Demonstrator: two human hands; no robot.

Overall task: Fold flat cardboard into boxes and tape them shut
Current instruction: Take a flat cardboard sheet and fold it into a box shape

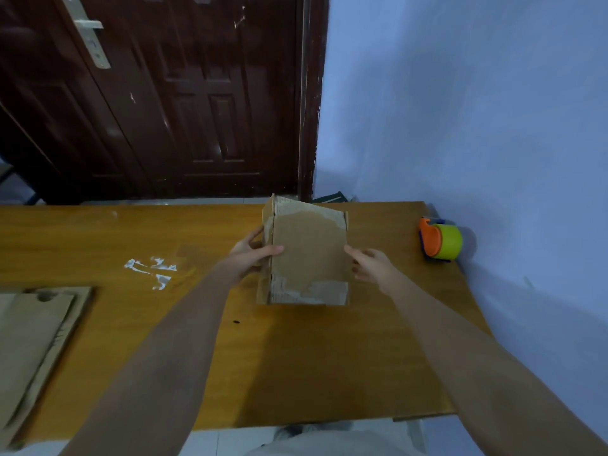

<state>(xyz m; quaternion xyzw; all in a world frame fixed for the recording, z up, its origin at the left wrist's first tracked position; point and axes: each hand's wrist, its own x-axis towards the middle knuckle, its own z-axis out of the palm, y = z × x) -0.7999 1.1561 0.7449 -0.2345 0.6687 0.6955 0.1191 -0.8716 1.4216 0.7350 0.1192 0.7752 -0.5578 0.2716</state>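
One box (309,255), one tape dispenser (440,239) — two flat cardboards (33,340).

We see a wooden desk (98,232) with an orange-brown grain, a patch of white scuffed residue (153,269) on its top left of centre. Behind the desk, to its left, stands a dark brown panelled door (184,93) with a pale metal handle plate (88,31), and a strip of light tiled floor (184,201) shows at its foot. Right of the door, a plain pale blue wall (477,110) runs along the desk's right edge under dim, even light.
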